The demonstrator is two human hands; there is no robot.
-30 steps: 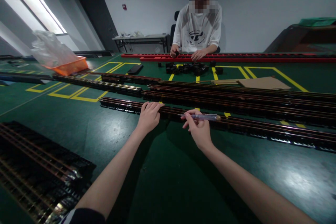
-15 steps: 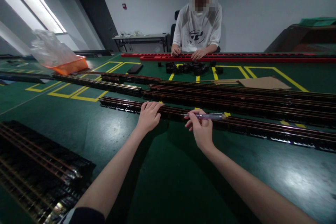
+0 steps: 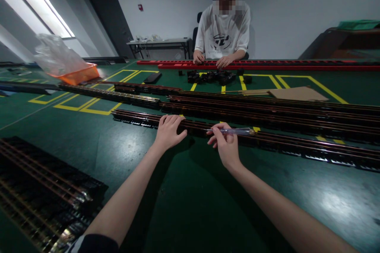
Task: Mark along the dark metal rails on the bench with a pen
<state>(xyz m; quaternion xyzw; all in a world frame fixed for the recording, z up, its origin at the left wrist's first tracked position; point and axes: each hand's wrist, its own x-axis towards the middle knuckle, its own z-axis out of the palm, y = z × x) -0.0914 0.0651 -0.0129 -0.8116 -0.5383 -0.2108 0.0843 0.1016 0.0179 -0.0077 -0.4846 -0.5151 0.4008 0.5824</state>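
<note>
A long dark strip with copper-coloured rails runs across the green table. My left hand rests on this strip, fingers over its far edge and the thumb apart, pointing right. To the right, my right hand pinches a screwdriver with a clear handle. Its handle end points right, and the thin tip points left over the strip, close to the rails. Whether the tip touches them I cannot tell.
More railed strips lie behind, and another stack at the near left. Beyond are black parts, cardboard, red rails and an orange basket with plastic bags. A person sits opposite.
My left thumb has spread away from the fingers, toward the right. My right hand and the screwdriver have shifted very slightly left.
</note>
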